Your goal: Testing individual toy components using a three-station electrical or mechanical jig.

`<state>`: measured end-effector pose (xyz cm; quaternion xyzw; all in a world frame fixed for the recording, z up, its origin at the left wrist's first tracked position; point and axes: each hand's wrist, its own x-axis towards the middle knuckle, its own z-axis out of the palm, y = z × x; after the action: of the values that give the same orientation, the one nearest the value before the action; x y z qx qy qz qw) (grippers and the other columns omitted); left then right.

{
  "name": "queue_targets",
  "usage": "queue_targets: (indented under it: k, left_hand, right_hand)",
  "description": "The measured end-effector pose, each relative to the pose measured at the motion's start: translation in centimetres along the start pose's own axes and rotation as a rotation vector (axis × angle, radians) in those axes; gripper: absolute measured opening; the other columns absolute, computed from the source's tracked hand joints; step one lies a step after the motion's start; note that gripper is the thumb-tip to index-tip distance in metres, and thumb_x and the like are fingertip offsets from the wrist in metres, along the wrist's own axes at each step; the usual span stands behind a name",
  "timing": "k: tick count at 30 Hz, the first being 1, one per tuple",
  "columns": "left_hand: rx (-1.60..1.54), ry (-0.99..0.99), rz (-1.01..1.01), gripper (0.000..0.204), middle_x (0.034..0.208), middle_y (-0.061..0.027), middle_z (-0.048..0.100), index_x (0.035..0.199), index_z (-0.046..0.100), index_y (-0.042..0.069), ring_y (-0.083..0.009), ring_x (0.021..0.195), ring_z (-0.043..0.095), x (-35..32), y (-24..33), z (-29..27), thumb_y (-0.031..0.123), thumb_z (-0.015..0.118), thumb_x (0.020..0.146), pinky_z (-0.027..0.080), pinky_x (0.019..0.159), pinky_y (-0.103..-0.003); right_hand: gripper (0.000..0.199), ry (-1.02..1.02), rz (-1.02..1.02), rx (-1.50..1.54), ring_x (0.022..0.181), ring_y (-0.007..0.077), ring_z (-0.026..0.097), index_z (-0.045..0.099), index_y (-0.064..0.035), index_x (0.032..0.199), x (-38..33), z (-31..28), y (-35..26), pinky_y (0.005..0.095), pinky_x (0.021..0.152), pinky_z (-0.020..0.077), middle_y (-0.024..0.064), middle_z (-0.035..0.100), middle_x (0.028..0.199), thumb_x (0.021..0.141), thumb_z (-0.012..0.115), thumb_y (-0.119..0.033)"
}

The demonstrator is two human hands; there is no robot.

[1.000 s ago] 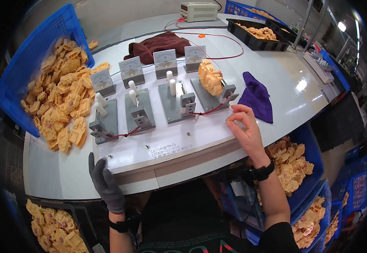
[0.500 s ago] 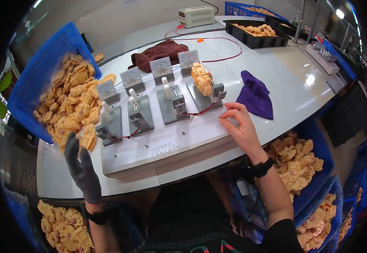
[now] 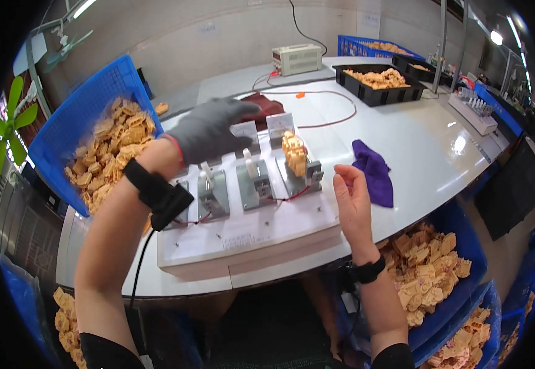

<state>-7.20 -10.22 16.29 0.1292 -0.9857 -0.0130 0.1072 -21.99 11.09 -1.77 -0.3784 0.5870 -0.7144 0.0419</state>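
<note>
My left hand (image 3: 212, 128), in a grey glove, reaches over the left part of a white test board (image 3: 292, 232). Its blurred fingers are stretched out and no held thing shows. It hides some of the small meters. My right hand (image 3: 355, 206) is bare, just off the board's right end; its fingers are loosely bent, the thumb apart, with nothing visible in them. Nearest to it, a cream plastic gear housing (image 3: 294, 154) sits on the rightmost grey fixture (image 3: 292, 178). A neighbouring fixture (image 3: 252, 187) carries white pegs and no housing. Behind stands a meter (image 3: 279, 126).
A blue crate (image 3: 49, 138) of cream parts leans at the left. Purple cloth (image 3: 375, 175) lies right of the board, dark red cloth (image 3: 267, 109) behind it. Farther back are a power supply (image 3: 298, 59) and a black tray (image 3: 378, 95). More cream parts (image 3: 427, 270) fill bins below right.
My left hand has swung up and right from beside the crate to above the meters. My right hand has moved slightly right and down, away from the fixture. The view has tilted up.
</note>
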Motion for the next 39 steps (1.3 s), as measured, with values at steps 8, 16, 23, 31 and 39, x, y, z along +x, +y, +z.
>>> queue_targets:
  k: [8,16,23,31,39]
  left_hand:
    - [0.024,-0.248,0.203,0.067,0.134,-0.0151,0.054,0.136,0.051,0.01,-0.032,0.124,0.05,3.3,4.0,2.0,0.018,0.077,0.074,0.043,0.103,-0.041]
    - [0.095,-0.387,0.125,0.071,0.134,-0.0116,0.054,0.137,0.052,0.017,-0.0301,0.125,0.05,4.4,5.3,3.4,0.018,0.078,0.071,0.046,0.099,-0.04]
    - [0.121,-0.233,0.212,0.071,0.134,-0.0112,0.054,0.136,0.052,0.014,-0.0295,0.123,0.05,4.6,3.1,4.4,0.015,0.078,0.07,0.045,0.099,-0.042]
    - [0.193,-0.153,0.143,0.07,0.134,-0.0119,0.054,0.135,0.052,0.014,-0.0305,0.123,0.051,3.1,2.6,2.6,0.009,0.078,0.07,0.045,0.103,-0.039]
    - [0.239,-0.106,0.052,0.071,0.137,-0.0111,0.051,0.136,0.051,0.016,-0.0315,0.123,0.051,1.6,0.9,1.0,0.01,0.078,0.071,0.045,0.104,-0.039]
  right_hand:
    - [0.026,0.058,-0.048,0.024,0.088,0.0102,0.049,0.06,-0.0064,0.114,0.6,2.0,0.5,0.0238,0.077,0.0414,0.0016,0.055,0.101,0.101,0.052,-0.027]
    - [0.022,-0.042,-0.024,-0.017,0.082,0.0089,0.048,0.062,-0.0063,0.111,0.3,2.3,-0.1,0.0228,0.073,0.0402,-0.0001,0.055,0.095,0.101,0.053,-0.024]
    - [0.024,-0.01,-0.045,-0.048,0.087,0.0095,0.049,0.06,-0.0051,0.114,0.4,2.2,0.0,0.0226,0.077,0.0406,0.0013,0.056,0.101,0.102,0.052,-0.024]
    - [0.021,0.088,0.075,0.16,0.086,0.006,0.048,0.056,-0.0055,0.11,0.0,1.3,0.2,0.0213,0.078,0.0418,-0.0004,0.055,0.099,0.103,0.049,-0.024]
    - [0.013,-0.409,-0.054,-0.408,0.094,0.0274,0.055,0.065,-0.0025,0.094,0.2,-1.7,-2.2,0.0358,0.086,0.0438,0.0106,0.06,0.098,0.088,0.064,-0.014]
